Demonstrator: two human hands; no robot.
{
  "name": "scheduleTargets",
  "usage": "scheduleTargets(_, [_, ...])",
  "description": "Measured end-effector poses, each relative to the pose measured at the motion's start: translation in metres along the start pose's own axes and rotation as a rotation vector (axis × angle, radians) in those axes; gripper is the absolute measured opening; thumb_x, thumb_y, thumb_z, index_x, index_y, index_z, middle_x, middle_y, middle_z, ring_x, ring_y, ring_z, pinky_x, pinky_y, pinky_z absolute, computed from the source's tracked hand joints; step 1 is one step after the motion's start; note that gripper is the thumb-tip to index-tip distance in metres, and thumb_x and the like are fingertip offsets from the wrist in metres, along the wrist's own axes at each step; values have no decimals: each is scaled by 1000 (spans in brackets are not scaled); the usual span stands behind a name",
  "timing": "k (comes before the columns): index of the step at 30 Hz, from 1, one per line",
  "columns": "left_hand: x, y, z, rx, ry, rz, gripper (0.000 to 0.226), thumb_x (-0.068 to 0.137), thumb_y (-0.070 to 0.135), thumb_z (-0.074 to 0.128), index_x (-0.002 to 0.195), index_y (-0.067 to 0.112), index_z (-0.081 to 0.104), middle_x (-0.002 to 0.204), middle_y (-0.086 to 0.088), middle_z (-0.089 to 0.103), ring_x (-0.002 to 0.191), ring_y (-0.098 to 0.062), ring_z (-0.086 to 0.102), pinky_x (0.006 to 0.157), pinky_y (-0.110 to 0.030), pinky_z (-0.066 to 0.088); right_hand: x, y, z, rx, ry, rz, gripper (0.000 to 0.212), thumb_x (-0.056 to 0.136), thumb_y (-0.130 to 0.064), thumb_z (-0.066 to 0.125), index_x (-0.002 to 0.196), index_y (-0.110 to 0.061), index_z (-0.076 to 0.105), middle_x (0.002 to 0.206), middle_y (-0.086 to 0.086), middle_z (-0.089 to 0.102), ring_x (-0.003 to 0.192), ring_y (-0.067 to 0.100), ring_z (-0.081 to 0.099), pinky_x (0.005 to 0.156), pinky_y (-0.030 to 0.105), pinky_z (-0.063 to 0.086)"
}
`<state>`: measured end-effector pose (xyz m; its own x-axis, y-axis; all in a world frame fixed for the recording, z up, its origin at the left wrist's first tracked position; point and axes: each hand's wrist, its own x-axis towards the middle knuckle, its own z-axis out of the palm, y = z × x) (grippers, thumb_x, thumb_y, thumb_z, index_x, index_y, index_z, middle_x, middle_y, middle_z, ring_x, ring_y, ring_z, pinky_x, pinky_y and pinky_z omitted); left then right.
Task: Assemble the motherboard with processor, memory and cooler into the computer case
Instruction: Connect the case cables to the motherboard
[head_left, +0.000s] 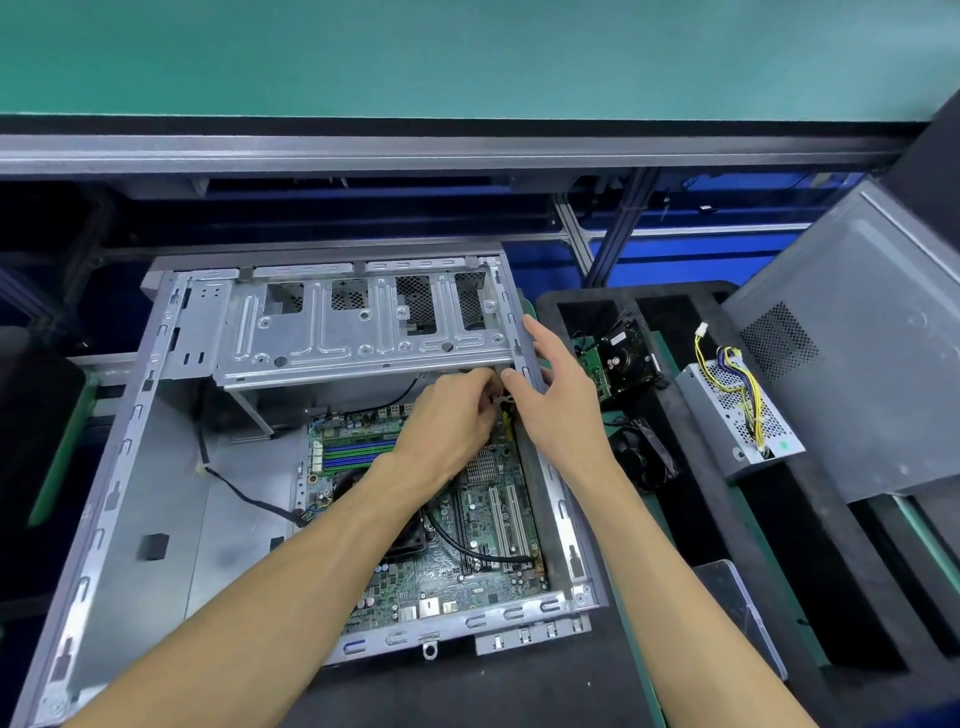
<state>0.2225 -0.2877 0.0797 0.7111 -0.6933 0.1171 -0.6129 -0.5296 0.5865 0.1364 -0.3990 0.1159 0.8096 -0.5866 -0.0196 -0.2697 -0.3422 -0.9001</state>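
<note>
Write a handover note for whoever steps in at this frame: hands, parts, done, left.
Left hand: fingers curled, pinching a small white connector at the far right corner of the green motherboard.
Right hand: open, resting against the right rim of the grey steel computer case.
Done: motherboard lies in the case.
Left: seat the connector; the grey power supply box with yellow wires sits outside on the black foam tray.

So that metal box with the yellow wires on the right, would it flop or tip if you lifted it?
The metal box looks rigid, probably heavy for its size. Its yellow wires are loose and would likely dangle and snag.
</note>
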Motion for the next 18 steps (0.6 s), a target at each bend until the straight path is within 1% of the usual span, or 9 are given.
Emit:
scheduleTargets(4, [2,1,-1,21,38,13,7,89,19,62,92,20,68,84,0,73,79,-25,67,65,-34,52,0,0,0,-1,4,-6,62,97,-22,65,152,-35,40,144,-13,51,119,2,55,97,19,45])
scheduleTargets(6, [2,3,0,57,3,4,9,92,19,59,95,15,67,89,-6,72,83,-30,67,69,-39,54,0,0,0,4,6,-7,62,97,-21,66,152,-35,41,144,-13,52,120,3,56,97,19,47])
scheduleTargets(8, [2,4,0,84,-29,18,12,94,19,57,98,11,64,92,-10,69,85,-34,65,71,-43,54,0,0,0,16,6,-3,62,97,-21,66,152,-35,41,144,-13,52,121,4,56,101,24,49])
scheduleTargets(9, [2,5,0,88,-39,23,12,94,19,56,98,10,63,93,-11,68,85,-35,65,71,-44,54,0,0,1,18,6,-3,62,96,-20,66,152,-35,41,144,-13,52,121,4,57,103,27,49])
scheduleTargets(11, [0,6,0,93,-64,33,11,94,19,57,98,10,61,93,-11,66,84,-35,64,70,-45,54,-1,0,1,17,7,-6,62,96,-20,66,152,-35,41,144,-14,52,121,4,57,104,29,49])
scheduleTargets(13, [-2,7,1,108,-90,58,10,92,17,59,99,9,59,94,-12,65,84,-36,64,68,-43,53,0,0,0,13,7,-6,62,97,-20,65,152,-35,41,144,-14,52,121,4,56,104,28,49])
scheduleTargets(15, [-3,7,0,98,-108,62,10,93,15,57,100,8,59,95,-14,67,86,-37,64,69,-42,52,0,-1,0,12,7,-8,62,97,-20,65,152,-35,41,145,-14,51,123,5,55,105,29,48])
scheduleTargets(17, [-1,5,-2,38,-125,0,12,96,17,57,101,9,65,94,-11,70,86,-31,66,71,-37,52,-1,-1,0,14,6,-6,62,97,-20,65,152,-35,41,145,-14,51,123,5,55,105,29,48])
scheduleTargets(18, [0,4,-4,-47,-134,-66,12,97,17,57,100,11,68,91,-8,71,82,-26,67,67,-31,51,-1,-1,0,12,5,-6,62,97,-20,65,152,-35,41,145,-14,52,123,5,55,105,29,48])
